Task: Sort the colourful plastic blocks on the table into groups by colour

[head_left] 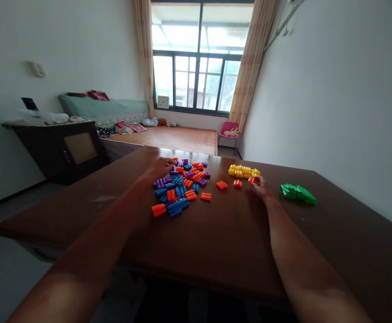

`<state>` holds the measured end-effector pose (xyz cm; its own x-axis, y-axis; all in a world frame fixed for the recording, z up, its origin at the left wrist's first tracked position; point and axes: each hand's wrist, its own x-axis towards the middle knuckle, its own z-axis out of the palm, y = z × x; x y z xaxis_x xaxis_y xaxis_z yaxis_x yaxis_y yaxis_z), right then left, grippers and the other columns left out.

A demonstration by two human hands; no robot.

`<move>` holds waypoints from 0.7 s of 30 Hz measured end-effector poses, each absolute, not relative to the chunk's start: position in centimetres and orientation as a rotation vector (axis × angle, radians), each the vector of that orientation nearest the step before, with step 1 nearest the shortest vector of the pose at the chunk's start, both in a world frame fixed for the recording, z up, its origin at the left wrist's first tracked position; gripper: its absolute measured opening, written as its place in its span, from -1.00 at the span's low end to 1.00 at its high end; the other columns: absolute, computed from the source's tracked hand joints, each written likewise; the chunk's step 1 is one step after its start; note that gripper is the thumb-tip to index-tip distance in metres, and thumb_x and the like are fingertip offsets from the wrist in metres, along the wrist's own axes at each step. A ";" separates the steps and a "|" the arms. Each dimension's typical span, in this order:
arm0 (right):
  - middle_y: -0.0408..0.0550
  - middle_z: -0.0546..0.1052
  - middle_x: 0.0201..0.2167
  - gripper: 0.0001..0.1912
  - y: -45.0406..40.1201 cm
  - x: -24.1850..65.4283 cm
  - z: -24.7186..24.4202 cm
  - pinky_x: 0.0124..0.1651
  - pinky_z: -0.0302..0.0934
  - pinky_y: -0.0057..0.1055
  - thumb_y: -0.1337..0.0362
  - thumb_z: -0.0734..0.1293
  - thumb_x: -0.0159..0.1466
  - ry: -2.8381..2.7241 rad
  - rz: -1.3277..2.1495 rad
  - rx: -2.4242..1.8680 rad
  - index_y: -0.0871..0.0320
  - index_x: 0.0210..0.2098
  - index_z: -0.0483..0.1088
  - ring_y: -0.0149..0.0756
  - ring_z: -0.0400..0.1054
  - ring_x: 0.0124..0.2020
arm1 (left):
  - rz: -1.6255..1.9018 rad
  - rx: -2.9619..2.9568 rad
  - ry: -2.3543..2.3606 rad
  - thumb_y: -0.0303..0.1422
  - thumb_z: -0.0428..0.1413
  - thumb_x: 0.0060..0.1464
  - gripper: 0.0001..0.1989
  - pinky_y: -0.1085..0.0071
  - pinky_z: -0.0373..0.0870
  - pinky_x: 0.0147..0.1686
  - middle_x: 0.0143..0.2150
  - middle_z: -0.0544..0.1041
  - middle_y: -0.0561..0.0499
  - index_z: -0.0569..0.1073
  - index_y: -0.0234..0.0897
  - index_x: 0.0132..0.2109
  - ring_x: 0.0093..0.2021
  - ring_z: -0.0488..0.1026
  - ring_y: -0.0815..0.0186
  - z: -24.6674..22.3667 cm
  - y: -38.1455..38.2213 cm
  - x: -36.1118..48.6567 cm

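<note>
A mixed pile of orange, blue and purple plastic tube-shaped blocks (181, 184) lies left of centre on the brown table (216, 237). At the pile's far left edge, my left hand (162, 167) has its fingers curled down among the blocks; what they hold, if anything, is hidden. My right hand (261, 186) is closed with its fingertips on an orange block (251, 180), just in front of a yellow group of blocks (244, 171). Loose orange blocks, one nearer (205, 197) and two farther (222, 185), lie between the pile and my right hand.
A cluster of green blocks (298, 194) lies right of my right forearm. Beyond the table are a bed (182, 137), a pink chair (228, 130) and a window. A dark cabinet (77, 146) stands at the left, and a white wall runs along the right.
</note>
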<state>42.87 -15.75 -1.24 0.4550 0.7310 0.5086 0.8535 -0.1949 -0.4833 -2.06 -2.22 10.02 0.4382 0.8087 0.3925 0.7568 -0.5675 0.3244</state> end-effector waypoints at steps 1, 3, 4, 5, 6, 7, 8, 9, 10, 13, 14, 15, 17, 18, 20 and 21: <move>0.04 0.58 -0.26 -0.67 -15.9 43.3 -1.7 -0.26 0.35 -0.32 0.18 0.32 0.16 -1.328 -0.154 -1.994 0.16 -0.10 0.44 -0.28 0.44 -0.41 | 0.845 2.502 1.455 -0.35 0.07 0.06 -0.76 0.47 0.39 -0.25 -0.25 0.63 0.01 0.61 -0.21 -0.19 -0.25 0.53 0.26 9.8 -1.1 -2.9; 0.00 0.58 -0.24 -0.69 -15.9 43.2 -2.1 -0.18 0.35 -0.30 0.19 0.36 0.14 -1.362 -0.013 -1.987 0.12 -0.13 0.46 -0.29 0.46 -0.37 | 0.942 2.392 1.462 -0.37 0.07 0.05 -0.75 0.48 0.40 -0.28 -0.28 0.64 0.01 0.61 -0.23 -0.18 -0.29 0.54 0.28 8.7 0.0 -3.7; 0.00 0.58 -0.22 -0.68 -15.8 42.8 -2.1 -0.14 0.35 -0.28 0.18 0.38 0.13 -1.405 0.033 -1.960 0.11 -0.12 0.46 -0.28 0.46 -0.34 | 0.981 2.360 1.438 -0.37 0.06 0.05 -0.74 0.49 0.41 -0.28 -0.28 0.64 0.01 0.61 -0.24 -0.17 -0.28 0.54 0.28 8.0 0.1 -3.6; 0.00 0.58 -0.19 -0.65 -15.6 42.3 -2.0 -0.11 0.35 -0.26 0.16 0.38 0.14 -1.442 0.061 -1.933 0.11 -0.09 0.46 -0.27 0.47 -0.32 | 1.015 2.346 1.404 -0.37 0.05 0.06 -0.73 0.48 0.42 -0.27 -0.26 0.64 0.01 0.60 -0.24 -0.16 -0.27 0.54 0.28 7.2 0.1 -3.4; 0.01 0.57 -0.16 -0.61 -15.4 41.8 -1.8 -0.08 0.34 -0.24 0.13 0.39 0.14 -1.466 0.076 -1.917 0.11 -0.06 0.46 -0.26 0.47 -0.30 | 1.040 2.347 1.371 -0.37 0.04 0.07 -0.73 0.47 0.42 -0.25 -0.23 0.64 0.00 0.60 -0.25 -0.15 -0.25 0.54 0.27 6.3 -0.2 -3.1; 0.03 0.57 -0.14 -0.57 -15.2 41.3 -1.6 -0.06 0.33 -0.22 0.10 0.38 0.14 -1.480 0.076 -1.912 0.11 -0.02 0.45 -0.25 0.47 -0.28 | 1.053 2.363 1.342 -0.37 0.03 0.08 -0.72 0.46 0.43 -0.23 -0.20 0.63 -0.01 0.60 -0.25 -0.15 -0.23 0.55 0.26 5.6 -0.5 -2.6; 0.05 0.56 -0.11 -0.54 -15.1 40.9 -1.3 -0.04 0.33 -0.20 0.07 0.38 0.15 -1.492 0.060 -1.915 0.11 0.00 0.45 -0.22 0.46 -0.26 | 1.058 2.388 1.318 -0.38 0.02 0.09 -0.72 0.45 0.43 -0.20 -0.18 0.63 -0.02 0.59 -0.25 -0.14 -0.21 0.54 0.26 5.0 -0.8 -2.2; 0.07 0.55 -0.10 -0.51 -15.0 40.5 -1.1 -0.02 0.31 -0.17 0.04 0.37 0.15 -1.507 0.027 -1.923 0.12 0.01 0.45 -0.19 0.46 -0.21 | 1.055 2.417 1.298 -0.39 0.01 0.10 -0.72 0.44 0.42 -0.18 -0.16 0.62 -0.02 0.59 -0.24 -0.14 -0.19 0.54 0.26 4.5 -1.0 -1.9; 0.08 0.55 -0.09 -0.50 -14.9 40.2 -1.0 0.02 0.29 -0.15 0.01 0.37 0.15 -1.527 -0.019 -1.929 0.12 0.02 0.46 -0.16 0.44 -0.16 | 1.046 2.444 1.282 -0.40 0.00 0.11 -0.71 0.44 0.42 -0.16 -0.14 0.62 -0.02 0.59 -0.23 -0.14 -0.18 0.54 0.26 4.1 -1.3 -1.6; 0.08 0.54 -0.07 -0.50 -14.6 39.2 -0.8 0.12 0.20 -0.09 -0.03 0.36 0.14 -1.592 -0.166 -1.935 0.10 -0.01 0.49 -0.09 0.38 -0.02 | 1.014 2.488 1.257 -0.39 -0.02 0.14 -0.71 0.45 0.41 -0.11 -0.09 0.60 0.02 0.58 -0.19 -0.12 -0.12 0.52 0.27 3.8 -1.6 -1.2; 0.07 0.55 -0.08 -0.50 -14.4 38.8 -0.9 0.12 0.19 -0.08 -0.04 0.36 0.15 -1.603 -0.203 -1.936 0.08 -0.01 0.49 -0.08 0.38 -0.02 | 1.002 2.497 1.257 -0.39 -0.02 0.14 -0.71 0.45 0.41 -0.08 -0.07 0.60 0.04 0.58 -0.18 -0.12 -0.10 0.51 0.28 3.9 -1.7 -1.3; 0.05 0.55 -0.08 -0.52 -14.2 38.4 -0.9 0.10 0.21 -0.09 -0.04 0.35 0.15 -1.606 -0.232 -1.939 0.06 -0.02 0.50 -0.08 0.38 -0.03 | 0.988 2.509 1.259 -0.39 -0.02 0.14 -0.71 0.45 0.40 -0.06 -0.07 0.59 0.05 0.57 -0.17 -0.12 -0.08 0.51 0.27 3.9 -1.7 -1.3; 0.02 0.56 -0.09 -0.56 -13.6 37.8 -1.1 0.04 0.25 -0.10 -0.05 0.34 0.17 -1.593 -0.268 -1.948 0.01 -0.05 0.51 -0.08 0.39 -0.08 | 0.962 2.529 1.262 -0.40 -0.01 0.13 -0.71 0.43 0.39 -0.03 -0.06 0.59 0.06 0.57 -0.15 -0.12 -0.07 0.50 0.27 3.8 -1.6 -1.6; 0.02 0.57 -0.10 -0.57 -13.4 37.6 -1.2 0.02 0.26 -0.11 -0.05 0.33 0.18 -1.590 -0.277 -1.949 0.00 -0.05 0.51 -0.08 0.38 -0.09 | 0.961 2.530 1.265 -0.40 0.00 0.12 -0.71 0.43 0.39 -0.03 -0.07 0.59 0.05 0.58 -0.15 -0.12 -0.07 0.50 0.27 3.7 -1.4 -1.9; 0.03 0.57 -0.12 -0.58 -13.2 37.5 -1.4 0.01 0.26 -0.09 -0.06 0.31 0.19 -1.581 -0.291 -1.958 0.00 -0.07 0.52 -0.06 0.38 -0.10 | 0.980 2.505 1.285 -0.42 0.00 0.11 -0.72 0.44 0.40 -0.05 -0.09 0.60 0.05 0.58 -0.16 -0.13 -0.08 0.51 0.28 3.6 -1.1 -2.4; 0.05 0.57 -0.11 -0.58 -13.2 37.6 -1.5 0.02 0.25 -0.09 -0.05 0.30 0.20 -1.574 -0.303 -1.971 0.02 -0.06 0.52 -0.05 0.37 -0.09 | 0.995 2.480 1.301 -0.42 0.00 0.12 -0.72 0.45 0.40 -0.05 -0.11 0.61 0.05 0.59 -0.16 -0.14 -0.10 0.51 0.28 3.5 -0.9 -2.7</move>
<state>37.57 -13.17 -1.50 0.2733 0.8099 0.5190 0.9446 -0.1241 -0.3038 -2.70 -0.87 3.49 0.3969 0.7819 0.4808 0.6688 -0.6051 0.4319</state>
